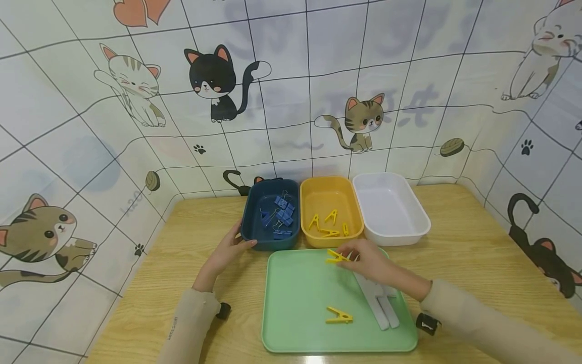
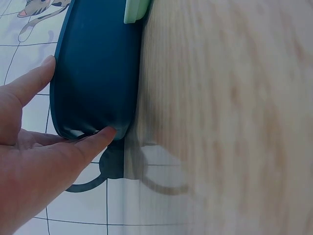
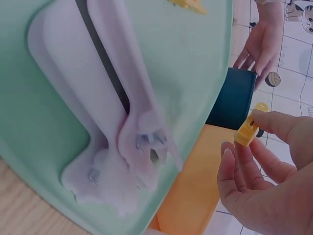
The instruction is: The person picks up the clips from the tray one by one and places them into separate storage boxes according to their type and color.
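My right hand (image 1: 370, 260) pinches a yellow clothespin (image 1: 335, 257) between thumb and fingertips, over the far edge of the green tray (image 1: 300, 298). In the right wrist view the held clothespin shows near the thumb, with the other fingers loosely bent below. A second yellow clothespin (image 1: 339, 316) lies on the tray. Below the right hand is a pale, two-armed, tongs-like tool (image 3: 93, 83), partly covered by that hand in the head view. My left hand (image 1: 227, 255) rests against the near left corner of the dark blue bin (image 2: 98, 68), fingers extended along its wall.
Several blue binder clips (image 1: 284, 212) lie in the blue bin. The yellow bin (image 1: 331, 187) beside it holds several yellow clothespins (image 1: 329, 233). A white bin (image 1: 391, 205) stands at the right of the row. All stand on a wooden table (image 1: 459, 232) before a cat-patterned wall.
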Demonstrator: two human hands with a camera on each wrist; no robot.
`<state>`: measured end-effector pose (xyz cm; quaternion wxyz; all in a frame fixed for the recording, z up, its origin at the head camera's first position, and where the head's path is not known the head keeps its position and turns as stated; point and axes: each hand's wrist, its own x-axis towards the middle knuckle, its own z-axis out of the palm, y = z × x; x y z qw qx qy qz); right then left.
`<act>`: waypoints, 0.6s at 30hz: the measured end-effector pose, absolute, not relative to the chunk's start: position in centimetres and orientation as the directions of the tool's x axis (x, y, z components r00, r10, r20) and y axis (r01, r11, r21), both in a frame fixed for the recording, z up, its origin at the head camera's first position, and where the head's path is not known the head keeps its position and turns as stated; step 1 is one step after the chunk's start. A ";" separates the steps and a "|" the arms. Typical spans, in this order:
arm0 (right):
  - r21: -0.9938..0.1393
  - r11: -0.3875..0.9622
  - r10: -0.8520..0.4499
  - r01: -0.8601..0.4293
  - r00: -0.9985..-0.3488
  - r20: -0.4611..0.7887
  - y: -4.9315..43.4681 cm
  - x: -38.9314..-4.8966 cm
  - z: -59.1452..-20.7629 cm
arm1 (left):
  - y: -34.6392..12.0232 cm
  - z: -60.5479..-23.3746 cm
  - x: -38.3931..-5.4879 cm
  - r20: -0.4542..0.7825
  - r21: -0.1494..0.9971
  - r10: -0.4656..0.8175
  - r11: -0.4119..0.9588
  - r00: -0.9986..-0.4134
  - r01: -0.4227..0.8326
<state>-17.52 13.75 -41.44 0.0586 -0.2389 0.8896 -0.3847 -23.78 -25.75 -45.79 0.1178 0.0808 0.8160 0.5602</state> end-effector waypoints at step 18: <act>-0.678 0.655 -0.403 -0.334 -0.913 0.060 14.0 -19.3 -40.0 | -25.9 -45.9 -23.8 -0.105 0.937 0.269 0.348 -0.957 -0.005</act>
